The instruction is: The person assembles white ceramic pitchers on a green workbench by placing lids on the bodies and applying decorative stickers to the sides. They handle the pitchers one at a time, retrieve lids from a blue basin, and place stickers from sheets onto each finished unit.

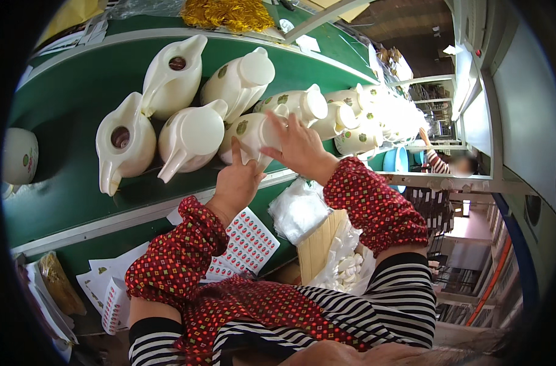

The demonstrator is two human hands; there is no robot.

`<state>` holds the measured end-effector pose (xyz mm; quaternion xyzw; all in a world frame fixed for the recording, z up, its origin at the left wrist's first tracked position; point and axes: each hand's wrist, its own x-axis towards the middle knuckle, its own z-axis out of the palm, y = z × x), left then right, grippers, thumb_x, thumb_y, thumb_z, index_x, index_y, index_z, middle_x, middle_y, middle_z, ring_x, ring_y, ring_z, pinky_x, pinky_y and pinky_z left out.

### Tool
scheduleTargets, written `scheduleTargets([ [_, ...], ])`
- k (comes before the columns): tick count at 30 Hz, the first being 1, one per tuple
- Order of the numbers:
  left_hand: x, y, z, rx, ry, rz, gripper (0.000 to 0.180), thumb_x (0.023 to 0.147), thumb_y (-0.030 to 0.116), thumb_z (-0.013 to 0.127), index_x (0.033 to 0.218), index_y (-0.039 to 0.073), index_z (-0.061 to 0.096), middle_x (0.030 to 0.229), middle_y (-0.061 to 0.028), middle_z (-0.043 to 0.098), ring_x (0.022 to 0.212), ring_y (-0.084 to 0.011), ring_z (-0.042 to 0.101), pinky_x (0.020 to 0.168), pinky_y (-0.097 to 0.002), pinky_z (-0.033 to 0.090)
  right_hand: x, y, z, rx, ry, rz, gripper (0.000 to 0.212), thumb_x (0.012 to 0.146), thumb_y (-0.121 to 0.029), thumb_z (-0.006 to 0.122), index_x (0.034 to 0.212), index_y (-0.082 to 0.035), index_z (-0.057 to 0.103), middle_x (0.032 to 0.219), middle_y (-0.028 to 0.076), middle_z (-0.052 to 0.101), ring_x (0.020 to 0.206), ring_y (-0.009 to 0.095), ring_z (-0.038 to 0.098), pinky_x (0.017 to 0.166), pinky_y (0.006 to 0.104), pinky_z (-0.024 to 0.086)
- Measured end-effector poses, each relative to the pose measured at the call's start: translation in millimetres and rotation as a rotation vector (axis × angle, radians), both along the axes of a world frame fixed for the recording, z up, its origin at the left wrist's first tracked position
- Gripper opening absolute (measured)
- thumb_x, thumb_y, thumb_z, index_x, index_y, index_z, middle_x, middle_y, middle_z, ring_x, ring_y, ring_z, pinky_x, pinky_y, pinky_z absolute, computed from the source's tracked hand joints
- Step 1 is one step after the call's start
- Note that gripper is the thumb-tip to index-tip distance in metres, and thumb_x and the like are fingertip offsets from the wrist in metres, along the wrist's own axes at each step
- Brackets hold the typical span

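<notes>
A cream vacuum jug [248, 139] with a green leaf print stands between my hands on the green conveyor belt. My left hand [236, 186] reaches its near side, with the index finger stretched out against or just at the body and the other fingers partly curled. Over the lid side of the same jug, my right hand [303, 149] has its fingers spread and slightly blurred. Left of it stands a lidded jug [195, 137]. Two lidless jugs, a front one [126, 152] and a rear one [173, 76], show dark round mouths.
More jugs [302, 104] run along the belt to the right. Below the belt lie a sticker sheet [250, 241], clear plastic bags [299, 207] and a bag of white parts [351, 268]. Gold tinsel [226, 13] lies behind. A person [439, 160] is at the far right.
</notes>
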<state>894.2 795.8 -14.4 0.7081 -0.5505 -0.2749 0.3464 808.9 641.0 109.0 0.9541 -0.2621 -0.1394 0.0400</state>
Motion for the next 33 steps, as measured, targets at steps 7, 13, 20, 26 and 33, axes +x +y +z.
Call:
scheduleTargets([
  [7,-1.7,-3.8,4.4,-0.007,-0.005,0.004,0.028,0.095,0.034,0.074,0.107,0.009,0.071,0.159,-0.044,0.026,0.081,-0.0451,0.075,0.076,-0.0471,0.062,-16.9,-23.2,-24.8,-0.03,-0.085,0.237,0.068,0.093,-0.052,0.071,0.145,-0.014,0.048,0.125,0.028,0.05,0.094,0.045,0.07,0.07,0.0483,0.061],
  [13,1.4,0.2,-3.9,-0.066,-0.005,0.037,0.029,0.094,0.035,0.075,0.103,0.007,0.071,0.157,-0.043,0.03,0.08,-0.0483,0.073,0.075,-0.0487,0.062,16.2,24.1,-29.3,-0.043,-0.162,-0.319,0.073,0.098,-0.056,0.063,0.142,0.0,0.047,0.12,0.033,0.054,0.087,0.046,0.072,0.07,0.0474,0.061],
  [20,-11.1,-7.6,0.9,-0.018,-0.023,0.013,0.031,0.094,0.035,0.075,0.106,0.006,0.073,0.158,-0.0419,0.03,0.085,-0.0478,0.073,0.077,-0.0483,0.062,-29.8,-20.6,-25.0,0.01,-0.141,0.102,0.071,0.096,-0.056,0.065,0.146,-0.01,0.048,0.129,0.032,0.053,0.085,0.044,0.073,0.073,0.0481,0.061],
  [26,-5.1,-6.7,-13.6,-0.133,0.02,0.062,0.027,0.09,0.029,0.08,0.103,0.007,0.072,0.157,-0.0421,0.033,0.08,-0.0482,0.073,0.074,-0.0484,0.062,11.8,22.4,-50.3,-0.062,-0.294,-0.497,0.074,0.096,-0.057,0.064,0.145,-0.004,0.047,0.124,0.03,0.055,0.089,0.046,0.072,0.073,0.0478,0.062],
  [33,-1.2,-18.6,37.1,-0.274,-0.027,0.085,0.085,0.076,0.018,0.091,0.141,0.0,0.04,0.155,-0.0285,0.038,0.139,-0.0486,0.043,0.114,-0.0519,0.042,-18.6,-58.5,25.8,-0.015,-0.192,-0.458,0.081,0.097,-0.07,0.056,0.143,-0.004,0.055,0.129,0.029,0.061,0.114,0.046,0.065,0.095,0.0514,0.056],
])
